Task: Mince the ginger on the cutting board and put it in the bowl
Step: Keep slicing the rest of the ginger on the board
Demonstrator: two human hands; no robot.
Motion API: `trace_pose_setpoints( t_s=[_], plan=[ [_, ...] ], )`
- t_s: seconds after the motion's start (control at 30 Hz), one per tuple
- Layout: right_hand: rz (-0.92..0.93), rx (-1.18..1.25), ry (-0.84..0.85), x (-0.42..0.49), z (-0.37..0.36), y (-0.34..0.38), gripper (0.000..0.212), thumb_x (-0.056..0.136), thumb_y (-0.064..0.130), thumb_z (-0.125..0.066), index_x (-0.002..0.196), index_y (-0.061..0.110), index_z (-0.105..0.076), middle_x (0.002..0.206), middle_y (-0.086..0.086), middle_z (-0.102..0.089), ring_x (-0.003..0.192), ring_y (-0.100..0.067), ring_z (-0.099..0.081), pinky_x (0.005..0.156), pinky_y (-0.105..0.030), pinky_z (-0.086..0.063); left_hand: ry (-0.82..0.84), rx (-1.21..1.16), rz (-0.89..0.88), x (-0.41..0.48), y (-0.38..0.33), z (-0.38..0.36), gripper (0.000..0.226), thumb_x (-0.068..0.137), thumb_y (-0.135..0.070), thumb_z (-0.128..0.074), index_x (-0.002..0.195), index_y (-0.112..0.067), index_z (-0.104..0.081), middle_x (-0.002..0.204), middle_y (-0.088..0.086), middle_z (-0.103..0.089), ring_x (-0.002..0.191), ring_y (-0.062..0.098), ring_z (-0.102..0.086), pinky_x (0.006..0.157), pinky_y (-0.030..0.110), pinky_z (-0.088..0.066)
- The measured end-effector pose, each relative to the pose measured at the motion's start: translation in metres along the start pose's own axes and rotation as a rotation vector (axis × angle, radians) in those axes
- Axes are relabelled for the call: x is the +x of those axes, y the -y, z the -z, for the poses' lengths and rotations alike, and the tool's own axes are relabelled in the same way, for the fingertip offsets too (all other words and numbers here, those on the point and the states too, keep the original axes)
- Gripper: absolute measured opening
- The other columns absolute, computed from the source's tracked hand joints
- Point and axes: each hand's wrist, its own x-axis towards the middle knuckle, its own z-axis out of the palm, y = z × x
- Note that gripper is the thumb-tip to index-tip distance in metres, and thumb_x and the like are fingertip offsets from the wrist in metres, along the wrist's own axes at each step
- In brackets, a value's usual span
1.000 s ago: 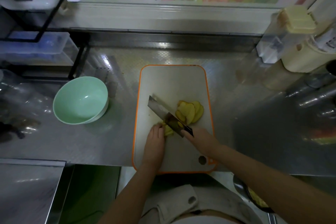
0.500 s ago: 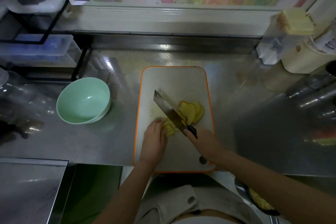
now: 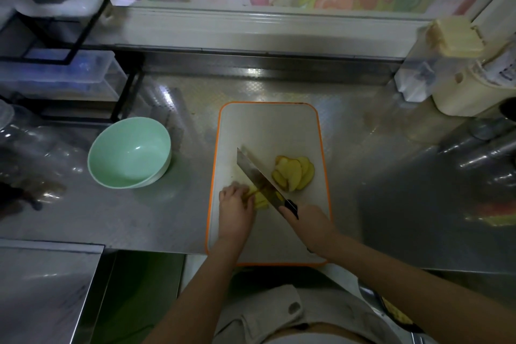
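on the near half of the cutting board, the left hand curls its fingers onto the ginger to steady it for the knife gripped in the right hand.

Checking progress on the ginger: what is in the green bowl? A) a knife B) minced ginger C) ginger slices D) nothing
D: the bowl shows only its bare green inside; the ginger lies on the board.
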Motion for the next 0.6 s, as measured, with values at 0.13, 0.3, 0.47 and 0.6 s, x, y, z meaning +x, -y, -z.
trace_pose_setpoints(
  t_s=[0.13,0.3,0.47,0.6],
  plan=[
    [0.018,0.013,0.002,-0.001,0.002,0.003,0.036,0.1,0.033,-0.038,0.065,0.028,-0.035,0.06,0.009,-0.042,0.052,-0.001,-0.041,0.045,-0.014,-0.031,0.004,-0.005,-0.006,0.0,-0.001,-0.001,0.024,0.089,-0.012,-0.057,0.11,-0.003,-0.064,0.113,0.014,-0.056,0.108,0.026,-0.042,0.09,0.024,-0.03],
    [-0.02,0.008,0.046,0.003,-0.002,0.004,0.035,0.1,0.033,-0.037,0.066,0.027,-0.036,0.061,0.006,-0.043,0.052,-0.003,-0.041,0.046,-0.015,-0.029,0.005,-0.016,-0.025,-0.001,-0.001,-0.001,0.02,0.089,-0.011,-0.057,0.105,-0.003,-0.066,0.107,0.014,-0.058,0.104,0.027,-0.045,0.089,0.026,-0.032],
    [-0.056,0.011,0.072,0.007,-0.006,0.006,0.035,0.1,0.033,-0.037,0.066,0.026,-0.037,0.06,0.005,-0.042,0.051,-0.005,-0.04,0.046,-0.018,-0.028,0.008,-0.024,-0.035,0.001,-0.002,-0.001,0.02,0.088,-0.009,-0.058,0.104,-0.002,-0.067,0.104,0.014,-0.059,0.101,0.028,-0.048,0.086,0.022,-0.031],
    [-0.094,0.05,0.07,0.009,-0.014,0.005,0.034,0.1,0.034,-0.038,0.067,0.024,-0.04,0.062,0.004,-0.045,0.054,-0.009,-0.044,0.048,-0.021,-0.032,0.01,-0.015,-0.049,0.002,-0.001,-0.003,0.017,0.086,-0.005,-0.059,0.099,-0.001,-0.068,0.098,0.015,-0.06,0.097,0.03,-0.05,0.082,0.023,-0.031]
  ],
)
